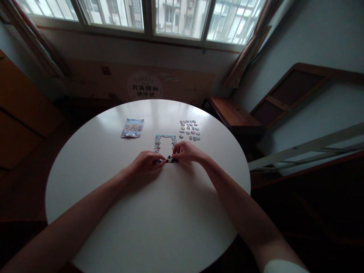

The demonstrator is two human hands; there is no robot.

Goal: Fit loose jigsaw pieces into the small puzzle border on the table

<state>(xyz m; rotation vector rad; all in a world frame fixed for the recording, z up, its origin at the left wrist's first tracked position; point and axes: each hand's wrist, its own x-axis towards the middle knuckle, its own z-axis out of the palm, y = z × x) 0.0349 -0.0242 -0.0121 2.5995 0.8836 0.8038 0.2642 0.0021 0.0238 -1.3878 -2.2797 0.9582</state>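
A partly joined jigsaw puzzle [157, 144] lies flat on the white round table, a rectangular border around a bare middle. My left hand [146, 161] rests at its lower left corner, fingers curled and pressed on the bottom edge. From the right side, my right hand [186, 151] reaches over the border with thumb and finger pinched together. At its fingertips is a small dark puzzle piece [169, 156], just inside the bottom edge. My fingers hide the border's lower corners in part.
Several loose puzzle pieces [188, 129] lie spread behind my right hand. A colourful picture sheet [132, 128] lies at the back left of the table [159, 220]. Beyond it are a wooden bench [234, 112], a printed cardboard panel [182, 81] and barred windows.
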